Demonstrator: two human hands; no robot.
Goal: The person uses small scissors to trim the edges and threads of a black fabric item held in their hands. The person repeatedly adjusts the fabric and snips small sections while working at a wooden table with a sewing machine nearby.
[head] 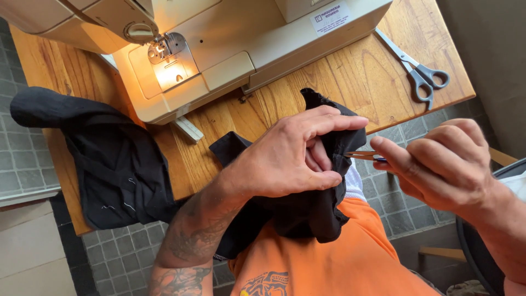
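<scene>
My left hand (296, 159) pinches a fold of black fabric (298, 214) between thumb and fingers, holding it up above my lap. My right hand (444, 164) grips a small thin metal tool with a blue part (366, 156), its tip pointing left into the fabric edge held by the left hand. The black fabric hangs down over my orange clothing (339, 263). More of the black cloth (118, 170) lies spread over the left part of the wooden table (350, 82).
A cream sewing machine (219, 49) stands at the back of the table, its lamp lit over the needle plate (172, 68). Grey-handled scissors (419, 71) lie at the table's right end. Grey tiled floor (402, 214) lies below; a dark curved object (471, 252) sits at the right.
</scene>
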